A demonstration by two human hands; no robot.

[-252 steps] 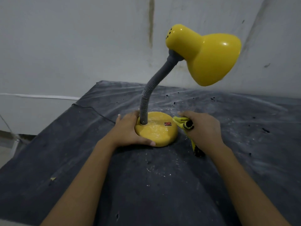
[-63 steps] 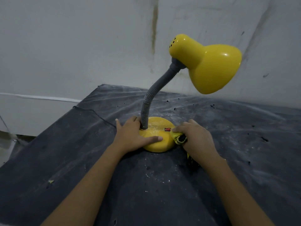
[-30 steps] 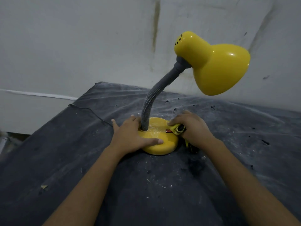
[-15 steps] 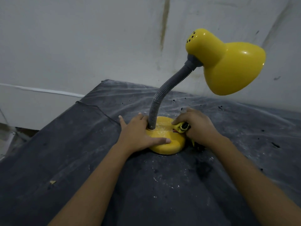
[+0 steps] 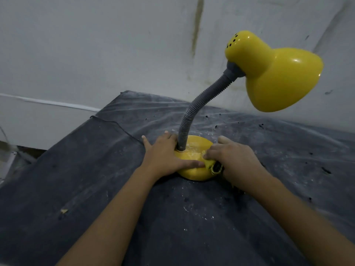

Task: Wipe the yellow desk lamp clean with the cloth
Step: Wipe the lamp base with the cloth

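Note:
The yellow desk lamp stands on a dusty dark table (image 5: 96, 189). Its round base (image 5: 194, 172) is streaked with pale grime, a grey ribbed neck (image 5: 194, 110) curves up from it, and the glossy shade (image 5: 276, 77) hangs at upper right. My left hand (image 5: 165, 156) lies flat on the left side of the base, thumb stretched across the front. My right hand (image 5: 232, 158) grips a bunched yellow and black cloth (image 5: 213, 166) and presses it on the right front of the base. Most of the cloth is hidden under my right hand.
A thin black cord (image 5: 115, 125) runs from the lamp toward the table's left edge. A stained white wall (image 5: 115, 45) rises just behind the table. White specks and black marks are scattered over the tabletop. The floor shows at far left.
My right hand has slid the cloth from the top of the base down to its right front. My left hand stays on the base. The view has shifted, so the lamp sits further right.

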